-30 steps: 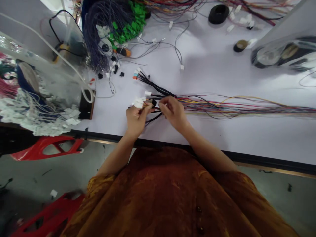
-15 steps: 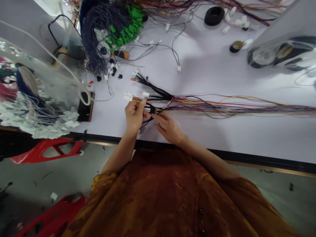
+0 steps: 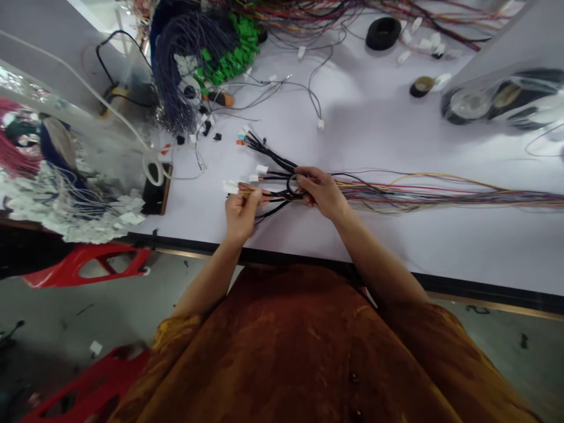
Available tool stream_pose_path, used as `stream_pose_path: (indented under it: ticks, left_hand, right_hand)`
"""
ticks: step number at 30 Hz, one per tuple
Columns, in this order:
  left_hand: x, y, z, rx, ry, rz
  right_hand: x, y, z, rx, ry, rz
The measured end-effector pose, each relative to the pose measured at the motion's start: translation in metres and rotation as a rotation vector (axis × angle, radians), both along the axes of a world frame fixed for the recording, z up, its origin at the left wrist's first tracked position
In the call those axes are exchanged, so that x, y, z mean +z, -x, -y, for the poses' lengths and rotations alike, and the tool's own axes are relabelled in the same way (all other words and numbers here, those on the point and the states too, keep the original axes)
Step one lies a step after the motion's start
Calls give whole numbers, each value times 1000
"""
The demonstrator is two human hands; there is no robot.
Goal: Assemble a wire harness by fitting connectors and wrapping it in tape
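Our hands are apart: the left hand [image 3: 241, 212] pinches thin wires [image 3: 265, 194] near white plastic connectors [image 3: 231, 185], while the right hand [image 3: 325, 192] grips a dark ring-shaped roll [image 3: 289, 187] over the long multicoloured wire bundle [image 3: 440, 195], which lies across the white tabletop [image 3: 383, 138], black-sheathed branches [image 3: 282, 160] fanning leftward.

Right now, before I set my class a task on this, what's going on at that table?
A long bundle of wires lies on the white table, being worked by hand. The left hand pinches wires near white connectors. The right hand holds a dark ring, perhaps a tape roll, near where the black branches meet the bundle.
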State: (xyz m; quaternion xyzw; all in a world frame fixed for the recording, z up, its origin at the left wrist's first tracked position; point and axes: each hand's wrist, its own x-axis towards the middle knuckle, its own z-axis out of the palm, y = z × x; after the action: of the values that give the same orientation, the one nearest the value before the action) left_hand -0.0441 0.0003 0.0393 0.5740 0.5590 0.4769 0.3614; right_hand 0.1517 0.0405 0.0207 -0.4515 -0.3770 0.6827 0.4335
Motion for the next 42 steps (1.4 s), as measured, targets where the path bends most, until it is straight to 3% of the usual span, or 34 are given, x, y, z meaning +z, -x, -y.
stream_pose_path:
  ticks: [2,7,13,17,19,21,23,25,27,31,33,35,39,42]
  left_hand:
    - [-8,3,-8,12,70,116]
    - [-14,-4,-19,-238,96,-5]
    - [5,-18,-31,-89,111,-101]
    - [15,-25,-40,-123,131,-76]
    - [17,-27,-35,-144,86,-128]
    - [16,-29,-25,-201,-40,-313]
    - [15,-29,-12,-327,-175,-537]
    - [12,-27,-3,-469,-243,-646]
    - [8,-23,-1,-474,-256,-570]
    - [-10,-11,-12,-119,-80,-173]
    - [-20,-7,-20,-27,63,-29]
    - [-27,-5,-24,-89,136,33]
    - [-31,-7,-24,-338,163,23]
    - [-30,-11,-23,-290,173,3]
  right_hand:
    - [-6,-6,9,-17,-46,25]
    - [-8,-13,22,-65,-55,63]
    - [-5,4,53,-121,-300,290]
    - [-15,26,77,-3,-482,487]
    - [-15,26,75,17,-512,511]
    - [-11,19,62,-57,-475,469]
    - [-6,11,42,-88,-366,349]
    - [-4,5,21,-29,-248,211]
    - [-3,2,8,23,-180,124]
    - [-7,-1,11,-63,-157,126]
    - [-9,-4,20,-117,-160,166]
    - [-13,-6,28,-140,-145,187]
    - [-21,-7,32,-145,-106,198]
    - [-24,-6,30,-169,-135,217]
